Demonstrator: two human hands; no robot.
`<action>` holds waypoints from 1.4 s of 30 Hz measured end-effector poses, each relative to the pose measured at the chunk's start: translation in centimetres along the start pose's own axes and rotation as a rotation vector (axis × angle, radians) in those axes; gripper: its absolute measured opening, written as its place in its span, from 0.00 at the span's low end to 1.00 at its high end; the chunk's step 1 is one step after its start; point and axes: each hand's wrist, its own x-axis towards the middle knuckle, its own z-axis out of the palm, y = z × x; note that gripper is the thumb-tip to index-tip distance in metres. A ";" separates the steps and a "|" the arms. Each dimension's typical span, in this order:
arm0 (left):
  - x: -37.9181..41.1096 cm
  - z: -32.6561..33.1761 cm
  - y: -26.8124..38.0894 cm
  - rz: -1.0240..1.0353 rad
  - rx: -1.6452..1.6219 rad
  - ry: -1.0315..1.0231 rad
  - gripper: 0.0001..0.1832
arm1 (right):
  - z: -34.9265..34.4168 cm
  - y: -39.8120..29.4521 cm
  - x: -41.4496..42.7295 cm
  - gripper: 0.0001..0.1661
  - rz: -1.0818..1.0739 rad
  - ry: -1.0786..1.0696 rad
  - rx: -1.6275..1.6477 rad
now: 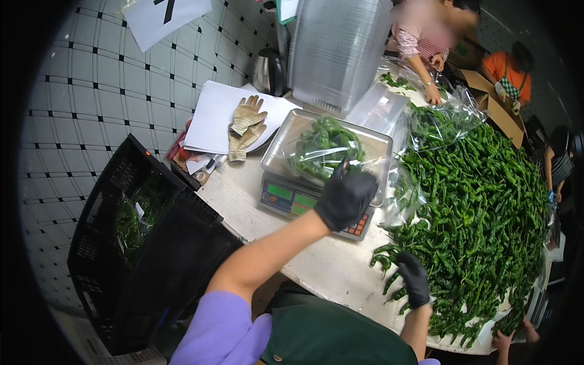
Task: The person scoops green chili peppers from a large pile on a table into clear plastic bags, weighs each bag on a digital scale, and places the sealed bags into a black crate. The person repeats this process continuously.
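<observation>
A clear plastic bag of green peppers [325, 148] lies on the metal tray of a digital weighing scale [285, 194]. My left hand [347, 196], in a black glove, is at the bag's lower right edge, above the scale's keypad; whether its fingers grip the plastic cannot be told. At the near left edge of a large heap of long green peppers [474, 219] is my right hand [413, 278], also black-gloved, with its fingers bent beside several loose peppers. Its palm side is hidden. An open clear bag [404, 198] with some peppers lies between scale and heap.
Striped work gloves [246, 125] lie on white paper [212, 114]. Behind the scale rise stacked clear plastic containers [337, 50], beside a kettle [268, 70]. A black crate [150, 255] holding bagged peppers stands left. Other people work around the table, one reaching over the far peppers [431, 91].
</observation>
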 end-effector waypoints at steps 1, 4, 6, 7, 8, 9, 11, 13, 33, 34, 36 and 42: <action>2.0 -1.3 1.1 -0.007 -0.262 0.194 0.16 | 1.8 -0.6 0.3 0.24 0.023 -0.061 0.073; 3.8 -7.3 3.0 -0.168 -1.296 0.492 0.17 | 4.0 -1.8 1.9 0.26 0.013 -0.102 0.343; 3.5 -10.5 4.2 -0.255 -1.781 0.531 0.18 | 4.2 -0.2 2.4 0.35 -0.053 -0.223 0.704; 2.4 -11.4 5.8 -0.436 -1.784 0.593 0.19 | 5.0 0.3 2.4 0.37 0.005 -0.303 0.898; 0.2 -10.8 6.3 -0.442 -1.770 0.614 0.20 | 5.6 0.0 1.2 0.35 0.074 -0.345 1.072; -2.5 -9.8 5.9 -0.529 -1.725 0.616 0.21 | 6.0 -0.4 0.1 0.34 0.145 -0.396 1.245; -8.8 -7.6 5.1 -0.717 -1.846 0.631 0.20 | 6.0 1.6 -1.5 0.29 0.195 -0.293 1.158; -14.9 -5.2 3.9 -1.081 -1.732 0.735 0.19 | 5.0 4.3 -2.5 0.31 0.257 -0.144 1.032; -18.2 2.2 -5.6 -1.471 -1.043 -0.557 0.09 | 5.7 5.7 -5.0 0.01 0.315 0.362 0.749; -19.1 2.5 -5.5 -1.428 -1.111 -0.432 0.08 | 6.7 4.0 -5.4 0.02 0.262 0.339 0.648; -20.3 2.4 -5.6 -1.341 -1.217 -0.277 0.06 | 8.1 1.1 -6.4 0.03 0.103 0.241 0.461; -20.7 2.0 -4.1 -1.428 -1.272 -0.109 0.05 | 9.0 1.6 -5.5 0.05 0.211 0.369 0.357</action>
